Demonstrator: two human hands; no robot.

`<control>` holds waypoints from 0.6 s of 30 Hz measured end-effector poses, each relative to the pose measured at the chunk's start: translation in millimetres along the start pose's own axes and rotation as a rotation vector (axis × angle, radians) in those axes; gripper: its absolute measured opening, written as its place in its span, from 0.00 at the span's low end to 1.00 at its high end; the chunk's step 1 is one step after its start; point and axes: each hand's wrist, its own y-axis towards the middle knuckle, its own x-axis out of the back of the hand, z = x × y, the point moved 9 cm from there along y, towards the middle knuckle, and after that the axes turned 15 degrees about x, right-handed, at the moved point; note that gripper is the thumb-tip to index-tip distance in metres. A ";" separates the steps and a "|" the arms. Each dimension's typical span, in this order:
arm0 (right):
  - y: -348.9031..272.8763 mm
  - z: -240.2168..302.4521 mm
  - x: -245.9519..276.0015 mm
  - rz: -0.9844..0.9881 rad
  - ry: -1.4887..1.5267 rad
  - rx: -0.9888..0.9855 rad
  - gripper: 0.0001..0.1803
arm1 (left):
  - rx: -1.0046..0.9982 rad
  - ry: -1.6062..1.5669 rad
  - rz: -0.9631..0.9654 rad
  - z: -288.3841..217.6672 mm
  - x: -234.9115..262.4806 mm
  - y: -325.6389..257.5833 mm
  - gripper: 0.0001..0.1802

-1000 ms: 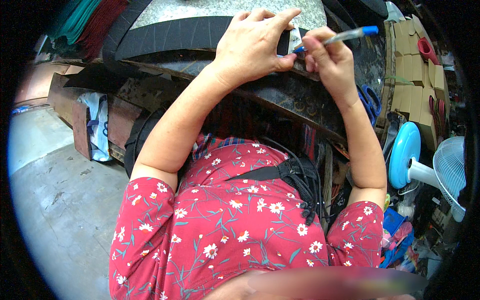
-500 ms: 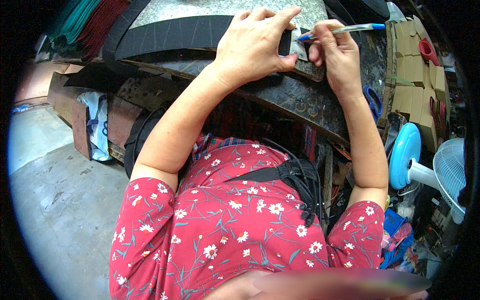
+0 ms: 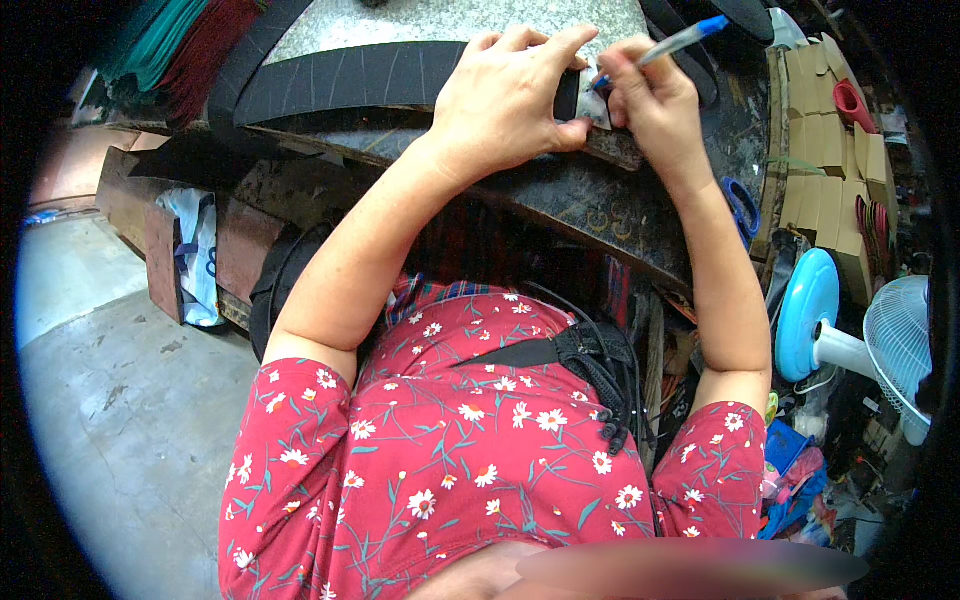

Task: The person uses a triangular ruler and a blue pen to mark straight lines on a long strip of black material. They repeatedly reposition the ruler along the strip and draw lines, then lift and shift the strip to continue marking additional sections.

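My left hand (image 3: 500,100) lies over one end of a wide black strap (image 3: 355,80) marked with faint pale lines across it. Its thumb and fingertips close on opposite edges of a small pale, worn plate (image 3: 593,98) at that end. In my right hand (image 3: 655,110) is a ballpoint pen (image 3: 690,36) with a clear barrel and blue ends, gripped between thumb and fingers. The pen's tip touches or nearly touches the plate. Under the strap is a flat board with a speckled grey top (image 3: 440,25), on a dark, scuffed workbench (image 3: 600,215).
Blue-handled scissors (image 3: 741,208) lie at the bench's right edge. Further right are tan cardboard boxes (image 3: 822,145) and a fan with a blue base (image 3: 808,315). Bundles of green (image 3: 150,45) and dark red cords hang at the far left. Another black strap curves behind my right hand.
My right hand has shifted slightly left, and the pen now tilts more steeply upward. My left hand stays on the strap and plate.
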 end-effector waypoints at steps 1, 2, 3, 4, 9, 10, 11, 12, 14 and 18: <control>-0.9 -13.0 12.0 -0.120 0.063 -0.121 0.09 | -0.009 -0.010 -0.010 -1.2 1.2 0.5 0.46; -1.2 -22.3 20.5 -0.214 0.166 -0.203 0.09 | -0.016 -0.020 -0.019 -2.6 2.1 0.5 0.46; 1.0 -21.4 23.7 -0.248 0.177 -0.161 0.09 | -0.020 -0.030 -0.028 -3.4 2.6 0.9 0.46; 2.6 -20.9 24.2 -0.224 0.136 -0.152 0.09 | -0.025 -0.034 -0.032 -4.3 3.0 0.7 0.46; 8.7 14.9 -6.5 0.041 -0.360 0.205 0.08 | -0.023 0.014 -0.058 -3.0 6.1 0.0 0.47; 9.7 29.5 -19.0 0.112 -0.587 0.382 0.09 | -0.012 0.002 -0.034 -1.8 4.6 -0.3 0.47; 6.8 34.0 -25.0 0.164 -0.666 0.413 0.10 | -0.002 -0.002 -0.016 -1.1 2.9 -0.2 0.48; 7.9 36.8 -23.3 0.115 -0.612 0.431 0.09 | 0.001 -0.011 -0.021 -0.5 3.4 -0.5 0.49; 9.8 33.4 -18.0 0.091 -0.508 0.381 0.08 | -0.002 0.008 -0.036 -0.3 2.8 -1.2 0.50; -0.1 -18.3 18.4 -0.196 0.144 -0.220 0.11 | 0.012 0.026 -0.017 1.3 -1.0 0.3 0.50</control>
